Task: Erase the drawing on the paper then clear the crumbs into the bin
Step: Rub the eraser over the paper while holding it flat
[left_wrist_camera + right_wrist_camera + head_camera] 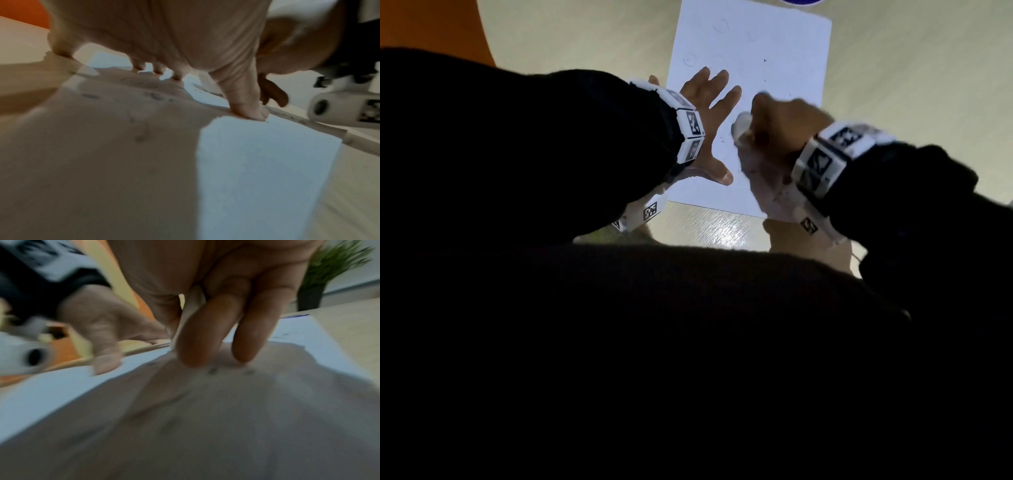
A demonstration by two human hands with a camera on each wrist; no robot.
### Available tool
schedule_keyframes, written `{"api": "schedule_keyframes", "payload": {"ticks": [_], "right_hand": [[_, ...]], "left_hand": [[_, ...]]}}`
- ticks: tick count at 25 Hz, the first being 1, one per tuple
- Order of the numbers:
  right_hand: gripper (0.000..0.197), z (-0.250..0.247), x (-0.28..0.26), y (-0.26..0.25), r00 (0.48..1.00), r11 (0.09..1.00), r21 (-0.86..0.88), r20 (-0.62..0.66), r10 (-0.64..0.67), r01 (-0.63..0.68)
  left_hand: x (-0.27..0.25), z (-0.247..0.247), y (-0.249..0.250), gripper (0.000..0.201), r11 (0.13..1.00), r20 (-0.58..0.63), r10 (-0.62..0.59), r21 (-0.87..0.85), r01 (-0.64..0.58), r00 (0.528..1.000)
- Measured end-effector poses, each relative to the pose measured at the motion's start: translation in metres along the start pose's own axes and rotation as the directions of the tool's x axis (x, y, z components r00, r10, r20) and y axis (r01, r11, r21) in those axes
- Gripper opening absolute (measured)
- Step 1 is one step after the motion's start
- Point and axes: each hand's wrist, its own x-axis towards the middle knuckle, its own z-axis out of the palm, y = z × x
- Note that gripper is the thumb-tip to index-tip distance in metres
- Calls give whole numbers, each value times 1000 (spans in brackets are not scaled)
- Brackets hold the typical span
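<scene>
A white sheet of paper [763, 51] lies on the pale table, with faint pencil marks [721, 25] and small dark crumbs [212, 370] on it. My left hand [709, 113] lies flat on the paper's left part, fingers spread, thumb [249, 110] pressing down. My right hand [777, 126] is blurred; its fingers pinch a white eraser [190, 316] whose tip touches the paper near the lower middle. In the left wrist view the paper [267, 162] runs under the hand, partly in shadow.
The pale wooden table [911, 85] surrounds the sheet. An orange surface [431, 27] shows at the far left. A blue-rimmed object [803, 2] peeks in at the top edge. A green potted plant [329, 272] stands beyond the table.
</scene>
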Motion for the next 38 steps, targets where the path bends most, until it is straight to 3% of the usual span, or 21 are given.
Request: {"api": "schedule_keyframes", "payload": {"ticks": [3, 8, 11, 13, 16, 19, 21, 23, 26, 28, 31, 34, 36, 38], "right_hand": [[27, -9, 15, 6, 999, 997, 70, 9, 35, -35], [19, 7, -28, -8, 996, 998, -1, -51, -67, 67], [18, -8, 8, 6, 993, 998, 51, -112, 35, -30], [18, 6, -1, 2, 987, 1000, -19, -157, 18, -22], [22, 15, -23, -4, 999, 999, -3, -35, -41, 41], [25, -6, 7, 15, 999, 999, 44, 41, -12, 10], [20, -10, 17, 16, 997, 997, 74, -72, 33, -28], [17, 6, -6, 4, 983, 1000, -22, -181, 0, -5], [19, 15, -26, -4, 998, 998, 34, -38, -57, 58], [21, 2, -1, 10, 995, 998, 4, -88, -56, 57], [27, -8, 23, 19, 1000, 997, 72, -3, 30, -30], [23, 9, -7, 3, 994, 996, -5, -67, -86, 86], [27, 6, -3, 5, 993, 994, -18, 41, -111, 111], [34, -10, 27, 16, 997, 999, 37, 73, -30, 27]], "left_hand": [[0, -2, 0, 123, 1000, 8, -3, -9, 3, 1000], [1, 0, 0, 122, 1000, 12, -5, 5, 5, 1000], [0, -4, 2, 122, 1000, 35, -12, 8, 12, 999], [1, -2, 0, 122, 1000, 25, -10, 1, 10, 1000], [1, 0, 0, 123, 1000, 13, -7, 8, 7, 1000], [-1, -4, 2, 122, 1000, 33, -14, 12, 14, 999], [0, -4, 2, 121, 1000, 29, -13, 7, 13, 999], [1, -1, -1, 122, 1000, 14, -11, 0, 11, 1000], [1, 0, -2, 122, 1000, 14, -2, 10, 2, 1000], [0, -2, -1, 121, 1000, 19, 3, 7, -3, 1000], [-1, -1, 0, 122, 1000, -2, -2, 1, 2, 1000], [1, 0, -3, 126, 1000, 1, -6, -5, 6, 1000], [2, 0, -2, 128, 1000, 14, -14, 9, 14, 1000], [3, 0, -2, 128, 1000, 17, -17, 17, 16, 1000]]}}
